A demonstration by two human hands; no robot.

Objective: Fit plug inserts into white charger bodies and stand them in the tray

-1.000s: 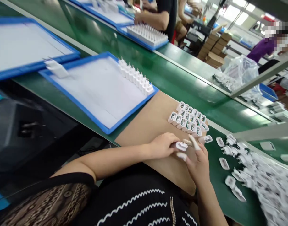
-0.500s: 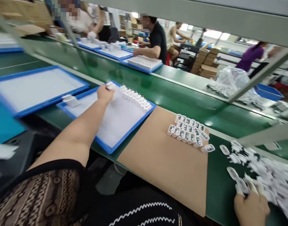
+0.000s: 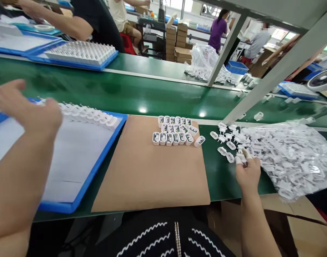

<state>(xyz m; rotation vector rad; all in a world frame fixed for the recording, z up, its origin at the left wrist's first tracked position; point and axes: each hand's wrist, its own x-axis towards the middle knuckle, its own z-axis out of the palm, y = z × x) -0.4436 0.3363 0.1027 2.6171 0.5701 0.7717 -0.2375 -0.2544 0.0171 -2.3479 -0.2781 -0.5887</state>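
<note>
My left hand is open above the blue-edged tray, its fingers stretched out and slightly blurred. Behind it, a row of white plug pieces stands along the tray's far edge. My right hand, with white covers on its fingertips, closes on a white plug cover at the near side of a loose heap of plug covers. On the brown cardboard sheet stand several white charger housings in rows, small circuit parts showing in their open tops.
A clear plastic bag full of white plug covers lies at the right. Metal posts rise at the green bench's back. Across it sits a filled tray, near a person in black.
My view has swung right. My left hand has let go of the white piece it held at the tray's row and drawn away with fingers spread. My right hand stays at the loose plug covers.
</note>
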